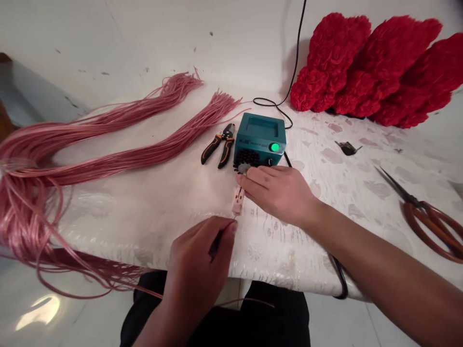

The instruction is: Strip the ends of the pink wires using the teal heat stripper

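Note:
My left hand (204, 255) is closed, thumb and forefinger pinching a thin pink wire (235, 218) just in front of a small pale block with red marks (238, 201). That block lies before a teal electric machine (258, 132) with a lit green button. At the machine's front, my right hand (277, 190) has its fingers curled together against a grey round part (243, 167), beside black bristle-like pieces (248, 157). What those fingers grip, if anything, is hidden. The wire's tail (249, 300) shows below my left hand.
A long bundle of pink wires (141, 156) spreads over the left side and hangs off the table (173, 193). Pliers with black-orange handles (219, 144) lie left of the machine. Scissors (419, 207) lie at right, red artificial flowers (376, 67) behind, and a black cable (298, 43) runs upward.

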A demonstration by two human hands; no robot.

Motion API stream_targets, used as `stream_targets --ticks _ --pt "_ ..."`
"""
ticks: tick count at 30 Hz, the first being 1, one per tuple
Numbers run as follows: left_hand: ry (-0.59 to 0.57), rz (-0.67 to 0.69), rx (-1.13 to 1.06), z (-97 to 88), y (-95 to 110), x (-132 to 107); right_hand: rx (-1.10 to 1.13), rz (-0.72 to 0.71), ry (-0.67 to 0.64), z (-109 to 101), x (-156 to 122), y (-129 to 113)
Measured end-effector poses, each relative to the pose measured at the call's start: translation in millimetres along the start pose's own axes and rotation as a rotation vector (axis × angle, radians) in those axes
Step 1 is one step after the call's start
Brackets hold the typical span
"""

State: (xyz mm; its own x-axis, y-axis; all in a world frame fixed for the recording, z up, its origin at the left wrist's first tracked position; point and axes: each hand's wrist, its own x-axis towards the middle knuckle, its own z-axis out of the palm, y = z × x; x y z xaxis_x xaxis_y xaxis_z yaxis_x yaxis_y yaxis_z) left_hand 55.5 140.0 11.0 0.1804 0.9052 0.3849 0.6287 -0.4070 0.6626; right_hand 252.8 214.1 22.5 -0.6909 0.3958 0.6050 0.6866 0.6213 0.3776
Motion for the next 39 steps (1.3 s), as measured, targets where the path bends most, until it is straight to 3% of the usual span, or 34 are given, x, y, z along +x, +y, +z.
stream_targets --ticks 11,25,39 --pt "-0.02 -0.145 0.099 1.7 6.2 4.3 0.039 0.051 -0.021 -0.6 -1.2 -2.7" --pt "-0.127 -0.216 0.104 -9.1 16.7 17.8 0.131 0.149 -0.096 -1.6 -3.6 -7.5" --pt "-0.094 -0.168 0.02 -0.8 8.5 10.1 0.163 0.155 -0.108 -0.7 -4.8 -6.0"
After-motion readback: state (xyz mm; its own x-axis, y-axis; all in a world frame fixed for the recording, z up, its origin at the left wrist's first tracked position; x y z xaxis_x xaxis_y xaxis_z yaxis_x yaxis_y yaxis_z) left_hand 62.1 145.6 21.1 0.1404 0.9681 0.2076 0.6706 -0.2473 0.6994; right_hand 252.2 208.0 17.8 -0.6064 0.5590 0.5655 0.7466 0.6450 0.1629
